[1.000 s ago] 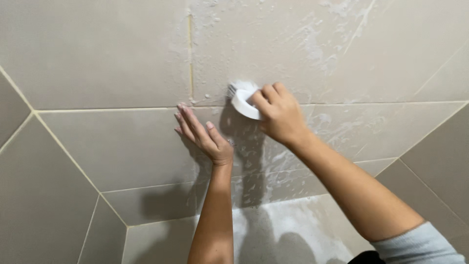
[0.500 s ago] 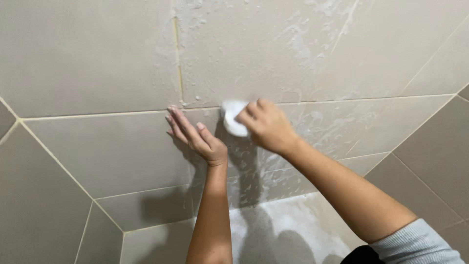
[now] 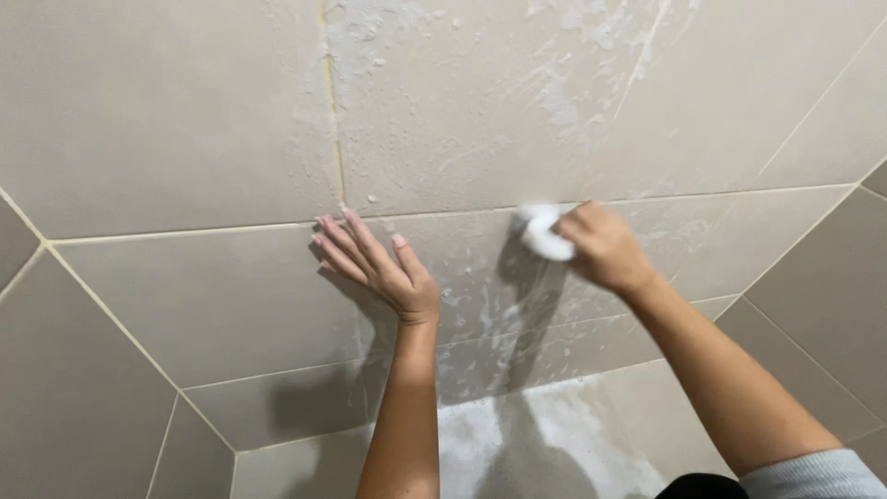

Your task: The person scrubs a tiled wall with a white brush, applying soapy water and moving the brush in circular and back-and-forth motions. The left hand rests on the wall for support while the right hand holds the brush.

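**Two hands on the tiled wall, pad slid to the right**

Two hands are up against the large beige glazed wall tiles (image 3: pixel 166 120). Starting at the left, you have dry, clean tile and a pale grout line running diagonally down toward the corner; nothing stands in the way there. Your left hand (image 3: pixel 383 268) lies flat and open on the wall, fingers spread and pointing up-left, fingertips just under the horizontal grout line (image 3: pixel 185 231), holding nothing. It looks like a brace, as far as you can judge.

Further right, your right hand (image 3: pixel 601 248) is closed around a small white round scrubbing pad (image 3: pixel 543 231), pressed against the wall right at that same grout line. Compared with a moment ago, the pad has travelled rightward along the joint, so your hands are now well apart where they were nearly touching. The blur suggests a stroke in progress.

White soapy residue (image 3: pixel 554 83) smears the tile above and below the pad. To the right the wall meets an angled corner seam (image 3: pixel 813 222); room narrows there, while the upper tiles stay open.
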